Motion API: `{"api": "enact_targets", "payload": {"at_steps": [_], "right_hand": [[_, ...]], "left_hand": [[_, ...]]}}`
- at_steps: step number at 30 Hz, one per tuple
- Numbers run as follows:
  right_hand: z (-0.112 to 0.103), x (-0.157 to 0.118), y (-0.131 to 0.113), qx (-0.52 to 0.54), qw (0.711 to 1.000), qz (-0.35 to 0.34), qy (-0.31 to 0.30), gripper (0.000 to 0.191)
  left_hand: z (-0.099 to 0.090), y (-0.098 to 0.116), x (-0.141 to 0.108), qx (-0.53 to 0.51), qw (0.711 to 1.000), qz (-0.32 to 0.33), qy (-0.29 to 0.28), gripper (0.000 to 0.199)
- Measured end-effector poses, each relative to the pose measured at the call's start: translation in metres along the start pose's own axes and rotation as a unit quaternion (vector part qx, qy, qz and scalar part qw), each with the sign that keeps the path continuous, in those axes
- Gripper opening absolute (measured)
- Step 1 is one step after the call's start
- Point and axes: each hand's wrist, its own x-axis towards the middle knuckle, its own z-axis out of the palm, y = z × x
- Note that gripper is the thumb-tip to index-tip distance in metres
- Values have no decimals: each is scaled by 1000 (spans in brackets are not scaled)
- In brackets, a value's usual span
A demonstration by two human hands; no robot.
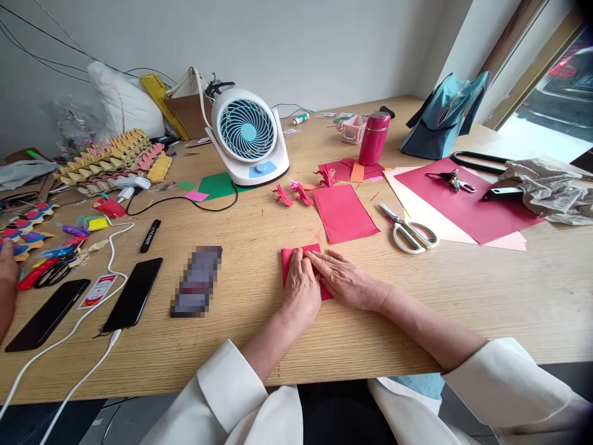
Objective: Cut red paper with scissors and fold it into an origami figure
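Observation:
A folded piece of red paper (pixel 288 256) lies on the table in front of me, with both hands on it. My left hand (pixel 302 281) presses its left part, fingers closed against the sheet. From the right, my right hand (pixel 345 278) grips the paper, its fingertips meeting those of my left hand at the upper edge. The hands hide much of the paper. Just beyond lies a flat red sheet (pixel 346 213). White-handled scissors (pixel 412 236) rest to its right. Small red cut-paper figures (pixel 302 193) lie behind.
A white fan (pixel 248 133) stands at the back, beside a pink bottle (pixel 374 139). Large sheets of coloured paper (pixel 467 198) and a blue bag (pixel 442 120) are at right. Phones (pixel 133 295), a marker (pixel 151 236) and white cables lie left. Another person's hand (pixel 7 272) shows at the left edge.

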Motion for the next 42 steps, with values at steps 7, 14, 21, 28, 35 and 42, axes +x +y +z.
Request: {"api": "enact_targets", "payload": {"at_steps": [7, 14, 21, 28, 35, 42], "right_hand": [[2, -1, 0, -8, 1000, 1, -2, 60], [-1, -1, 0, -1, 1000, -3, -12, 65], [-1, 0, -1, 0, 1000, -5, -12, 64], [-1, 0, -2, -3, 1000, -6, 1, 60], [1, -2, -1, -12, 1000, -8, 0, 64], [1, -1, -2, -8, 1000, -1, 5, 63]], "left_hand": [[-6, -4, -3, 4, 1000, 11, -17, 44], [-9, -8, -3, 61, 997, 16, -49, 58], [-8, -13, -1, 96, 993, 27, -67, 58], [-12, -20, 2, 109, 991, 13, -80, 58], [-22, -33, -1, 136, 986, -39, -88, 64], [-17, -44, -5, 115, 990, -45, -71, 64]]}}
